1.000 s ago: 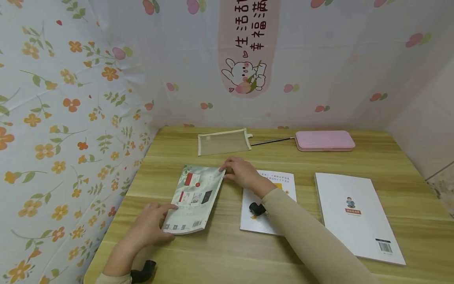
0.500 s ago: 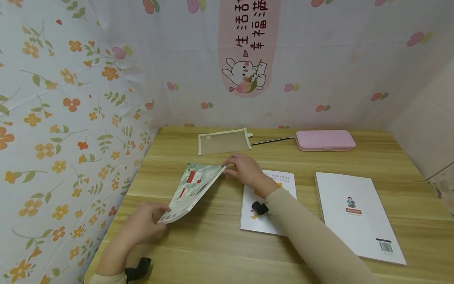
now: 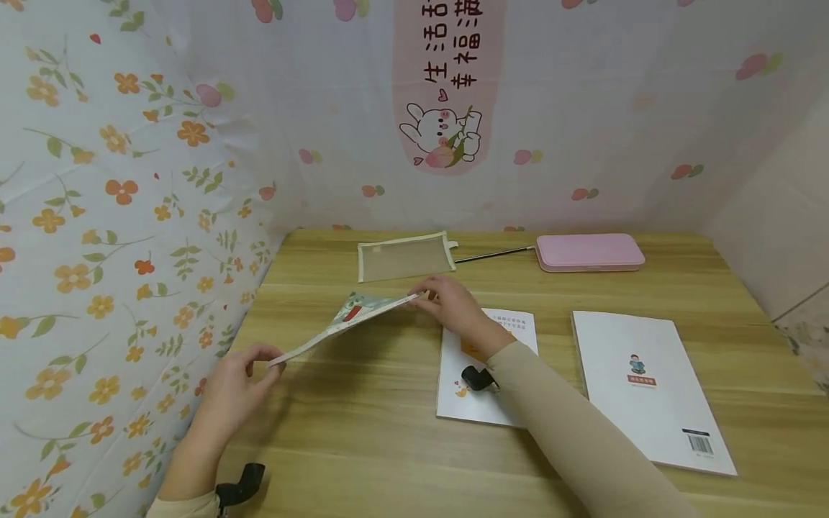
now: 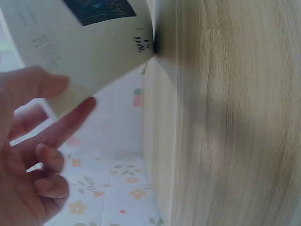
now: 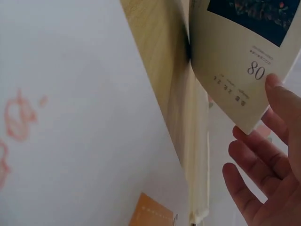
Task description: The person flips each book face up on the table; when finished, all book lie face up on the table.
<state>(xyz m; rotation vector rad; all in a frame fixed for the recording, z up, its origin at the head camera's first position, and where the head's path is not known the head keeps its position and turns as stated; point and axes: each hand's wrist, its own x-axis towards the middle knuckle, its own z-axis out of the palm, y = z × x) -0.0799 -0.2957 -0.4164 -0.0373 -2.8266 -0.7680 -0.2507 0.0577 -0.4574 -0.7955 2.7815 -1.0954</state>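
Nearest, on the left, the left hand [image 3: 233, 392] pinches one corner of a thin paperback book [image 3: 350, 316] between thumb and fingers. A little farther off, the right hand [image 3: 450, 302] pinches another corner, its other fingers loosely bent. The paperback is tilted above the left half of a wood-grain table [image 3: 363, 432]; whether its lower edge touches the top, I cannot tell. Beige sleeves [image 3: 557, 410] cover both forearms.

To the right lie two white books: a larger one [image 3: 648, 403] and a smaller one [image 3: 463, 399], partly under the right forearm. Along the back rest a mesh zip pouch [image 3: 404, 259], a slim dark rod [image 3: 494, 255] and a pink pencil case [image 3: 589, 252]. Beyond, a floral cloth [image 3: 97, 237] hangs on the left and a peach-print cloth [image 3: 324, 93] behind.

The paperback's underside carries a dark picture, the large numerals 0 and 8, and small upside-down Chinese print. The larger white book has a barcode [image 3: 699, 442] and a reading child above a red label [image 3: 641, 381], too small to read. On the back cloth, above a rabbit [image 3: 443, 137], stand 生活 and 幸福, both lines running out of view.
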